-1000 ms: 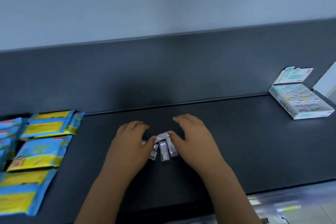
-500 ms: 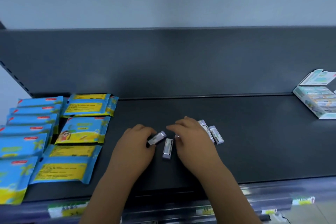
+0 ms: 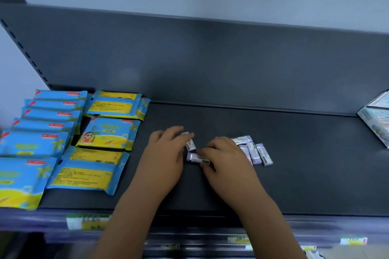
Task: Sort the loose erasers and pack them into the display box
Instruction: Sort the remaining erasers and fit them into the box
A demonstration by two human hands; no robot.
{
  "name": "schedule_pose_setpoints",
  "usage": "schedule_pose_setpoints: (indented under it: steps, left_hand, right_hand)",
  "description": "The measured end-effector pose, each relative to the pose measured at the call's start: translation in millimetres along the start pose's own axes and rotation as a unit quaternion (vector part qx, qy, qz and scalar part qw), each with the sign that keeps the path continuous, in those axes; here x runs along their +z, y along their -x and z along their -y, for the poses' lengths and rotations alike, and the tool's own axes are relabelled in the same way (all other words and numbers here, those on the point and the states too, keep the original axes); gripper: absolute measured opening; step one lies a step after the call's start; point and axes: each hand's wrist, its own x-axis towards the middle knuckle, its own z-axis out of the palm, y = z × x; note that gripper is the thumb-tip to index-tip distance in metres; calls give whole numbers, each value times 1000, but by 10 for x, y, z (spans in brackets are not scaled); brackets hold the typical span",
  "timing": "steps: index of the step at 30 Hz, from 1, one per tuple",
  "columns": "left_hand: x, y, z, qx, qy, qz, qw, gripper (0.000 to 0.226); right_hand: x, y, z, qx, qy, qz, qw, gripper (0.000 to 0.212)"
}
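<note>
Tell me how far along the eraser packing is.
Early stage. Done: four erasers lie grouped right of the right hand. In hand: both hands work two more erasers on the shelf, the left hand touching one. Left: all must go into the box at far right.

I see a dark shelf (image 3: 294, 174). On it lie blue and yellow packets (image 3: 92, 172), little purple erasers (image 3: 255, 151), and a display box (image 3: 376, 124) at the right.
</note>
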Motion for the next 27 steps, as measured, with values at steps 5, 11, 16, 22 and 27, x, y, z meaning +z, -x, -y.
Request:
schedule_pose_setpoints:
  steps: [5,11,16,22,27]
  left_hand:
    - [0,-26,65,21,-27,33,999,55]
    - [-109,-128,-26,-40,-106,6,994,21]
    - [-165,-159,-15,-102,-107,5,989,14]
    - [-205,-150,49,-91,-90,48,991,23]
    - [-212,-184,78,-63,-45,57,995,20]
  right_hand:
    - [49,-36,13,0,-1,-13,1000,23]
    - [81,-67,-9,5,2,-42,999,26]
    - [121,-44,-42,22,1,-48,999,23]
    - [139,-52,-65,26,-1,-34,999,16]
    - [141,-82,-38,19,-16,-39,999,12]
